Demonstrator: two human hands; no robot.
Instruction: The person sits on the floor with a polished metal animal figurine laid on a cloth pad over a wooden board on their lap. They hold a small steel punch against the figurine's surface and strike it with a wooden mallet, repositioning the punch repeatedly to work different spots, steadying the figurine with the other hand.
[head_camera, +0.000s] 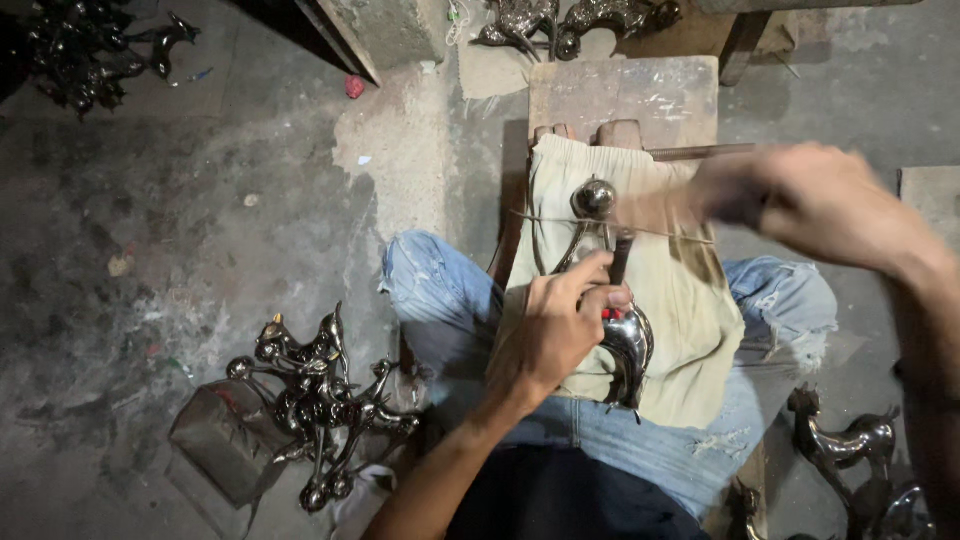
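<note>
- Currently, metal figurine (612, 300) lies lengthwise on beige cloth (690, 300), ball end pointing away.
- Left hand (555, 330) grips figurine, fingers curled.
- Right hand (810, 200), blurred above cloth: grip indeterminable.

**Left hand clamped low, right hand blurred above**

The left hand (560, 325) comes up from the lower middle of the view on a bare forearm, its back to the camera. Its fingers (592, 275) are curled tightly shut in a firm grasp over the lap. The right hand (800, 200) reaches in from the right edge, forearm angled down along that side. It is blurred, knuckles up, fingers bent inward; whether it grips cannot be told.
</note>
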